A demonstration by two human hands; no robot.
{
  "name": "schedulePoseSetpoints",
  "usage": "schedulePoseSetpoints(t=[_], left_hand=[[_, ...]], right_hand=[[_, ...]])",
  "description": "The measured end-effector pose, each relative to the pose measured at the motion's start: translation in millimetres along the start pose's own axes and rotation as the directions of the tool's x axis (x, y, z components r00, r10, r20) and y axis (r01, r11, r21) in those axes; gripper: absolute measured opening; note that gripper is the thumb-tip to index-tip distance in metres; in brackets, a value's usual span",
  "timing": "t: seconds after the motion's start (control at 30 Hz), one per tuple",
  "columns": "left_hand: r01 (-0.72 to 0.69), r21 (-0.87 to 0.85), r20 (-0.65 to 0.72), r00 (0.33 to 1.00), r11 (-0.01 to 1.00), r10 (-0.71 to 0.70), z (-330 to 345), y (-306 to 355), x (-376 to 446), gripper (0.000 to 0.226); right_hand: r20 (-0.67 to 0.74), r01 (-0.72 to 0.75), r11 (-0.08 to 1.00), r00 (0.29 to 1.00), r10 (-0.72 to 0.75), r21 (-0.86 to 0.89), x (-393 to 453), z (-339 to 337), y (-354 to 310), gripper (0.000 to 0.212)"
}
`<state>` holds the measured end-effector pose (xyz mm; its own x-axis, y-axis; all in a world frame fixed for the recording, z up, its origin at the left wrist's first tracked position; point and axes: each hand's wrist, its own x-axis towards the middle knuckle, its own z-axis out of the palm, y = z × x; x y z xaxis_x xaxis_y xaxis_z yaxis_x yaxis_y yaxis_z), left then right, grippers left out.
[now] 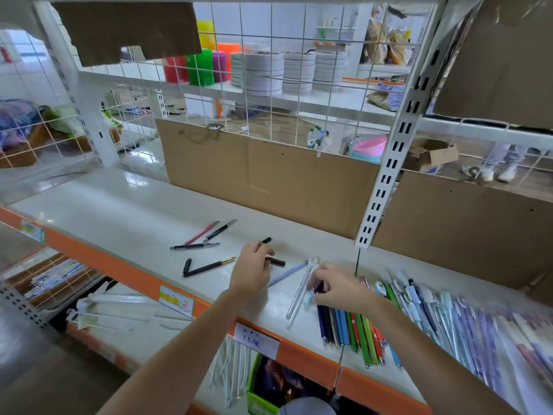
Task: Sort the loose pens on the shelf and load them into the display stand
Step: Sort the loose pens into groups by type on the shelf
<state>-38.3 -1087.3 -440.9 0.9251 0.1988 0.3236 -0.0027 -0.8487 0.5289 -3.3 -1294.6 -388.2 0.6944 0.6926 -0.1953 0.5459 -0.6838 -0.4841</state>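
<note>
Loose pens lie on the white shelf (125, 211). My left hand (251, 269) grips a black pen (266, 240), whose tip sticks out above the fingers; a dark brown pen (276, 261) lies just right of that hand. My right hand (335, 287) pinches the top of a dark purple pen (320, 319) at the left end of a row of coloured pens (356, 333). Two clear pale pens (299, 290) lie between the hands. Further left lie a pink pen (201, 233), two black pens (194, 246), and a black gold-tipped pen (208, 267) with its cap (186, 265). No display stand is in view.
A heap of pale blue and purple packaged pens (466, 322) fills the shelf's right side. Cardboard sheets (269, 178) line the back below a wire grid. A slotted white upright (386, 181) stands behind my right hand. The orange shelf edge (119, 265) carries price labels.
</note>
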Motion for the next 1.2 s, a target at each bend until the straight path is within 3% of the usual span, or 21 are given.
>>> schedulePoseSetpoints(t=[0.13,0.23,0.43,0.63,0.77,0.93,1.0,1.07,1.13,1.2], left_hand=[[-0.132,0.07,0.072,0.989,0.989,0.127,6.9,5.8,-4.9,0.015],[-0.105,0.101,0.113,0.989,0.989,0.093,8.1,10.7,-8.8,0.023],[-0.049,0.082,0.168,0.985,0.995,0.035,7.4,18.9,-13.7,0.022],[0.001,0.08,0.162,0.987,0.997,-0.014,-3.1,19.3,-18.5,0.017],[0.053,0.129,0.192,0.978,0.99,-0.077,-12.2,13.9,-24.7,0.014],[0.064,0.169,0.211,0.973,0.984,-0.099,-21.6,5.5,-33.5,0.021],[0.053,0.177,0.213,0.973,0.983,-0.09,-23.0,3.6,-35.5,0.02],[0.053,0.154,0.188,0.979,0.987,-0.082,-23.7,2.3,-36.8,0.015],[0.087,0.067,0.158,0.983,0.994,-0.097,-26.2,1.9,-38.3,0.01],[0.084,0.011,0.15,0.985,0.996,-0.085,-29.7,1.4,-41.7,0.007]], right_hand=[[-0.009,0.036,0.994,0.999,-0.037,-0.108,4.3,10.5,0.6,0.018],[-0.027,0.034,0.995,0.999,-0.037,-0.098,6.2,11.6,-0.8,0.009],[-0.158,-0.014,0.998,0.987,0.024,0.065,1.8,10.1,-6.2,0.014],[-0.223,0.081,0.995,0.973,-0.067,0.053,9.6,19.3,-20.0,0.008],[-0.186,0.06,0.995,0.982,-0.043,0.084,14.7,26.0,-24.3,0.014],[-0.119,-0.034,0.999,0.992,0.03,-0.027,19.0,23.1,-24.6,0.015],[-0.111,-0.09,0.995,0.989,0.093,0.03,20.1,20.7,-23.0,0.014],[-0.145,-0.124,0.969,0.977,0.157,0.213,19.2,19.4,-21.1,0.01],[-0.213,-0.1,0.89,0.953,0.213,0.445,16.4,17.3,-19.4,0.008],[-0.262,-0.051,0.819,0.935,0.241,0.572,12.8,14.0,-19.9,0.008]])
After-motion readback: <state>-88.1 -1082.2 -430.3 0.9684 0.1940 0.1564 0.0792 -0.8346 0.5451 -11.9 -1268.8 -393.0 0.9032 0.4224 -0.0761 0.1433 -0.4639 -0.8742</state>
